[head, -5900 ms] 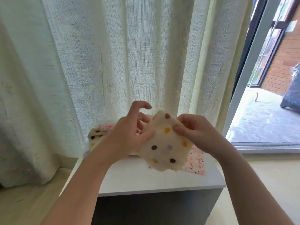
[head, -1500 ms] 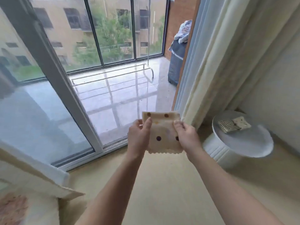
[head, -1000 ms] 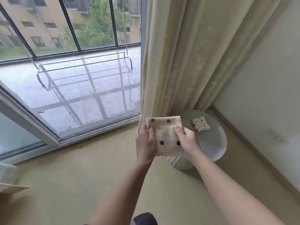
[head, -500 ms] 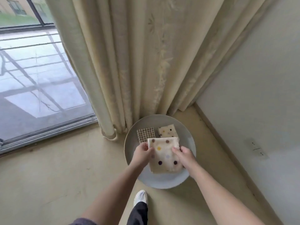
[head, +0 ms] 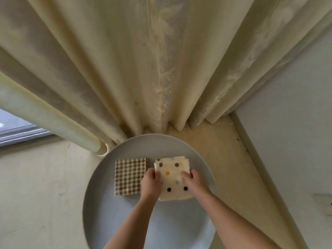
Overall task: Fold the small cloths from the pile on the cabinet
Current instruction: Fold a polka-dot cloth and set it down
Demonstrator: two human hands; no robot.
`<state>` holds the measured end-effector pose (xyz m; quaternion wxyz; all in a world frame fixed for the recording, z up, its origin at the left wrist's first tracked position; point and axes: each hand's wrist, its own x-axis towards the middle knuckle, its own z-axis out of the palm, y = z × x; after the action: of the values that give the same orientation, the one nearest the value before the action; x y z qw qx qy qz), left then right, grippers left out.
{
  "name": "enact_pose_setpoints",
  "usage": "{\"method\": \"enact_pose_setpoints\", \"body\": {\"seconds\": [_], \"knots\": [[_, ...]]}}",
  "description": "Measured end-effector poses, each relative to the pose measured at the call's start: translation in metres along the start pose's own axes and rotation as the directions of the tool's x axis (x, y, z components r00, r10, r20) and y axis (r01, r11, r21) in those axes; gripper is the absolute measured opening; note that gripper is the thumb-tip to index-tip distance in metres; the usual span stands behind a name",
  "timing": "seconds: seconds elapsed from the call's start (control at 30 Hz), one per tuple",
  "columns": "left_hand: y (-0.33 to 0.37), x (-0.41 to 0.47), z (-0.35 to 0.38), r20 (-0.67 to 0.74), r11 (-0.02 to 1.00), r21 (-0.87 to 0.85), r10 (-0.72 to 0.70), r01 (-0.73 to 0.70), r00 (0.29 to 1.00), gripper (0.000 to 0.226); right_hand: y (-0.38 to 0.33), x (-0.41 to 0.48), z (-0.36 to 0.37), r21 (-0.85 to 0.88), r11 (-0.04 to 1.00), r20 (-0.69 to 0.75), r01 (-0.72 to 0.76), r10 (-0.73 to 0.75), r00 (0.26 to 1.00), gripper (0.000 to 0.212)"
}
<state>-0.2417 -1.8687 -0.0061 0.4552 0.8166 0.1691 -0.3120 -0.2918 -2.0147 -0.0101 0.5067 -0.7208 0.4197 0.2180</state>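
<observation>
Dotted cloth (head: 171, 178): folded square, cream with brown, yellow, grey and dark dots, edges slightly ragged. Lies on the right half of the round white counter (head: 111, 221), seemingly on top of another cloth of the same kind, whose edge shows along its far side.

Left hand (head: 150, 185): fingers closed on the cloth's left edge, thumb on top. Right hand (head: 193, 182): fingers closed on the right edge. Both hold the dotted cloth, and they cover its two side edges.

Checked cloth (head: 129, 176): folded square, brown-and-white check, flat on the counter just beside the dotted cloth to its left; the left hand overlaps its right edge.

Curtain (head: 143, 69): cream, heavy folds, hanging behind the counter and reaching the floor (head: 36, 186), its hem touching or just behind the counter's far rim. Window frame (head: 21, 135) at far left. Pale wall (head: 287, 141) to the right.

Change from half a second ago: the dotted cloth, then held above the near part of the counter, now sits further back, over the spot where the smaller dotted square lay; the view has closed in.
</observation>
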Motion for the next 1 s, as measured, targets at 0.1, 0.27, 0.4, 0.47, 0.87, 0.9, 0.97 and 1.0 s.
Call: {"method": "enact_pose_setpoints", "body": {"seconds": [0.1, 0.27, 0.4, 0.47, 0.87, 0.9, 0.97, 1.0], "knots": [[-0.012, 0.035, 0.026, -0.043, 0.997, 0.072, -0.014, 0.017, 0.999, 0.019, 0.015, 0.045, 0.007, 0.021, 1.0, 0.038, -0.007, 0.006, 0.999, 0.013], [-0.018, 0.059, 0.044, -0.162, 0.986, 0.134, -0.08, 0.102, 0.984, 0.023, 0.026, 0.075, 0.011, -0.153, 0.988, -0.003, 0.015, -0.016, 1.0, 0.019], [-0.009, 0.04, 0.042, -0.237, 0.93, 0.363, 0.157, -0.062, 0.959, 0.019, 0.025, 0.055, 0.001, -0.376, 0.886, -0.134, 0.273, -0.343, 0.93, 0.04], [-0.021, 0.031, 0.041, -0.057, 0.697, 0.654, 0.431, -0.293, 0.9, 0.048, 0.034, 0.046, -0.004, -0.668, 0.586, -0.013, 0.459, -0.626, 0.779, 0.069], [-0.017, 0.013, 0.016, 0.393, 0.161, 0.888, 0.219, -0.43, 0.893, 0.065, 0.01, 0.021, 0.005, -0.876, 0.284, 0.332, 0.389, -0.229, 0.915, 0.079], [-0.012, 0.0, 0.002, 0.393, 0.194, 0.877, 0.239, -0.44, 0.888, 0.065, 0.004, 0.004, 0.002, -0.869, 0.316, 0.322, 0.381, -0.224, 0.92, 0.078], [-0.003, -0.032, -0.033, 0.39, 0.27, 0.835, 0.322, -0.479, 0.862, 0.064, -0.012, -0.04, -0.002, -0.843, 0.374, 0.291, 0.386, -0.285, 0.913, 0.075], [0.0, -0.05, -0.054, 0.39, 0.314, 0.803, 0.367, -0.507, 0.845, 0.062, -0.023, -0.065, -0.001, -0.822, 0.411, 0.276, 0.393, -0.317, 0.908, 0.073]]}}
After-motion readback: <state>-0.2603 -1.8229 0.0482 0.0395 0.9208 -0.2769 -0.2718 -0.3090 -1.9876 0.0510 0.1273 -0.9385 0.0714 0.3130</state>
